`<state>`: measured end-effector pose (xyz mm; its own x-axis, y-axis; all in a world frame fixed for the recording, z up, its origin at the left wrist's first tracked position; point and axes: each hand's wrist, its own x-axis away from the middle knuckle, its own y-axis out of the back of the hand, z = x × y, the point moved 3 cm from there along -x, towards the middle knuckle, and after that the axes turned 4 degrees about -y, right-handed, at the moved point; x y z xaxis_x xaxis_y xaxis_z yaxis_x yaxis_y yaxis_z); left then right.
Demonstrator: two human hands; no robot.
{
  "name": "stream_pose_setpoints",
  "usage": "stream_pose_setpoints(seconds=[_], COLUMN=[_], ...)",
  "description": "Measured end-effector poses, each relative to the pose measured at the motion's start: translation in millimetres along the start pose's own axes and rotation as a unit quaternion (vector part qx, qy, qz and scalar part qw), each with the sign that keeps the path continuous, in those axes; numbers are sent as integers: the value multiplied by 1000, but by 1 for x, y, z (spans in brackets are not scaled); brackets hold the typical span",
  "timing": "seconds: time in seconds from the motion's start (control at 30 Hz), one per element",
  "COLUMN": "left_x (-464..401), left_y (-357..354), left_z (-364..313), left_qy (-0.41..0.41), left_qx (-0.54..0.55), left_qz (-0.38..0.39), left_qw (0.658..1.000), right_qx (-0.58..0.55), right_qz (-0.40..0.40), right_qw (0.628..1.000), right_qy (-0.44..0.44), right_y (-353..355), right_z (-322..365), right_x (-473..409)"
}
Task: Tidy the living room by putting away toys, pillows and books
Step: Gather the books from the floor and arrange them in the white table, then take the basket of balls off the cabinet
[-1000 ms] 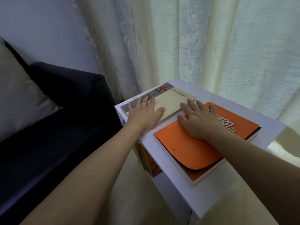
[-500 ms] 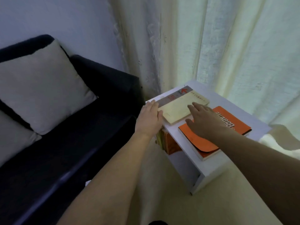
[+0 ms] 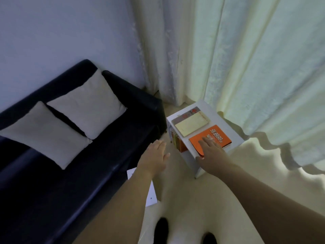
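From the head view, your right hand [image 3: 210, 149] lies flat, fingers straight, over the near corner of the orange book [image 3: 213, 138] on the desk [image 3: 226, 124]. A cream book [image 3: 191, 125] lies toward the far edge. Your left hand [image 3: 156, 155] hovers open, holding nothing, beside the desk.

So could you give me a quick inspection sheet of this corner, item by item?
Surface: small white side table beside the sofa.
Job's things: orange book and cream book flat on top; two pale pillows on the dark sofa.
Clutter: books on the lower shelf; white sheet on the floor.
Hands: left hand open in the air; right hand open over the orange book.
Cables: nothing seen.
Surroundings: curtains, wall.
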<state>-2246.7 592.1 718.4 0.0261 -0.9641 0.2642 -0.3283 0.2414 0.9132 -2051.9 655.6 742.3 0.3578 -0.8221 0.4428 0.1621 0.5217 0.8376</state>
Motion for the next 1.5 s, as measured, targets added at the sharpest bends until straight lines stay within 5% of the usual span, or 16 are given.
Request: stream_pose_setpoints(seconds=[0.37,0.5,0.73,0.9,1.1,1.27,1.5], left_x=[0,-7,9,46,118,176,206], left_y=[-5,-17,-72,-136,-212,-284,-375], left_z=[-18,-74,-272,-447,-634,-752,-920], left_qy=[-93,-147,-304,-450,-620,-698,-748], left_qx=[-39,-40,-84,-120,-167,-199,-198], left_qz=[47,54,90,94,105,143,194], left_qw=[994,987,945,880,759,673,604], right_qx=[-51,-88,-126,-162,-239,-303,-337], right_qz=[-24,-33,-92,-138,-181,-201,-219], right_qw=[994,984,951,903,818,726,651], right_qy=[-92,-153,-266,-373,-491,-583,-644], right_y=[-29,-32,-25,-36,-67,-101,-113], right_z=[-21,-63,-215,-336,-437,-509,-648], right_x=[63,98,232,354,488,588,662])
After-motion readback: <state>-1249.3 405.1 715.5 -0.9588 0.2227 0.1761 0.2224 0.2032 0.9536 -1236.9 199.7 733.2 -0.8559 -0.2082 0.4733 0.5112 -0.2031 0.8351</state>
